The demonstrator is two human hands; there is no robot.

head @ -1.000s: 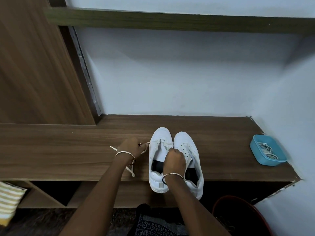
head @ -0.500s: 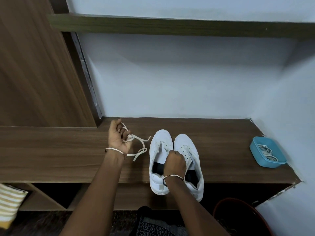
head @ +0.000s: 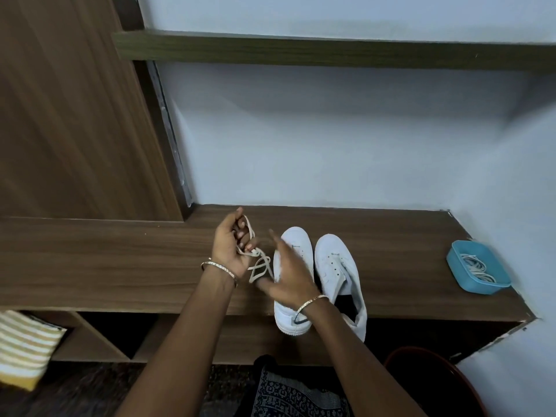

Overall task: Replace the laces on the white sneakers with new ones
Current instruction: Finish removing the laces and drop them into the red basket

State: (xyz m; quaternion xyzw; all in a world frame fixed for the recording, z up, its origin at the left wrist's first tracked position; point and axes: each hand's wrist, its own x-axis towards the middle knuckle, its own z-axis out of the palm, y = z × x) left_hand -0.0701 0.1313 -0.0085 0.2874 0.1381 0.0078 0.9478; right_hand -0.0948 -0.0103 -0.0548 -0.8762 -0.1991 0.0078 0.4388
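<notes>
At far left a striped cloth (head: 25,344) sits in the cubby under the wooden bench (head: 120,260) and plays no part. Next along, the left hand (head: 230,249) is raised just above the bench w/ its fingers curled round the old lace (head: 258,261), which is bunched in the palm and hangs in loose loops below it, clear of both shoes. A sec ago that lace was still threaded thru the toe-end eyelets and being drawn out sideways, so it is now fully free. The right hand (head: 288,276) has changed most: it was pressing on the tongue of the left-hand sneaker (head: 298,243) to steady it, and has since lifted off and swung across toward the lace, fingers apart and relaxed, gripping nothing (whether the thumb brushes the lowest loop can't be told, as the hand is blurred). The two sneakers stand side by side, toes to the wall, heels over the bench's front edge. The right-hand sneaker (head: 337,263) shows bare eyelets too, so the removal half looks done, approx. halfway thru the job. Well apart at far right, the blue tray (head: 464,278) holds the new laces (head: 478,267), coiled and untouched. Likely next: the old lace gets gathered or set down, then a reach for the tray. Threading hasn't begun.
</notes>
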